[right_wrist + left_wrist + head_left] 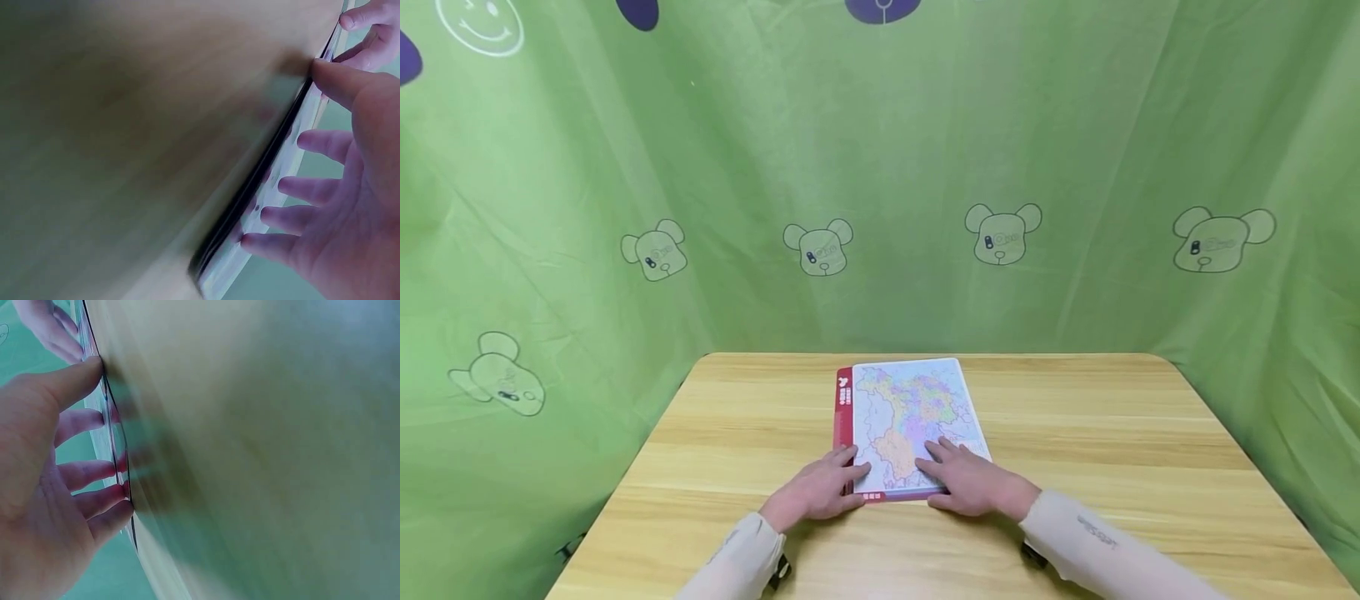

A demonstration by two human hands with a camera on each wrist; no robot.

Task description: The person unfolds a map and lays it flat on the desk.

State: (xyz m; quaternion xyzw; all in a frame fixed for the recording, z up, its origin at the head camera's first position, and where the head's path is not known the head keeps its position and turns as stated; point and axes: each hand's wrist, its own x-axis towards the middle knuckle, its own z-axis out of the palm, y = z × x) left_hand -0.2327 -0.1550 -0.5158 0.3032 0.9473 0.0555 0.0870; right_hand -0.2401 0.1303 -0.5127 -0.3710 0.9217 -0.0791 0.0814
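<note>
Wooden table (1075, 450) is bearing a map book (913, 417) — left hand (816, 493) and right hand (970, 482), fingers spread flat, are pressing its near edge, likely steadying it.

A flat map book (910, 417) lies closed on the wooden table, near its middle, its long side running away from the person. The cover shows a pastel map of regions in yellow, purple, green and orange on white, with a dark red band along its left edge and near edge. It looks thin and glossy, with rounded far corners, and lies slightly askew to the table's edges
</note>
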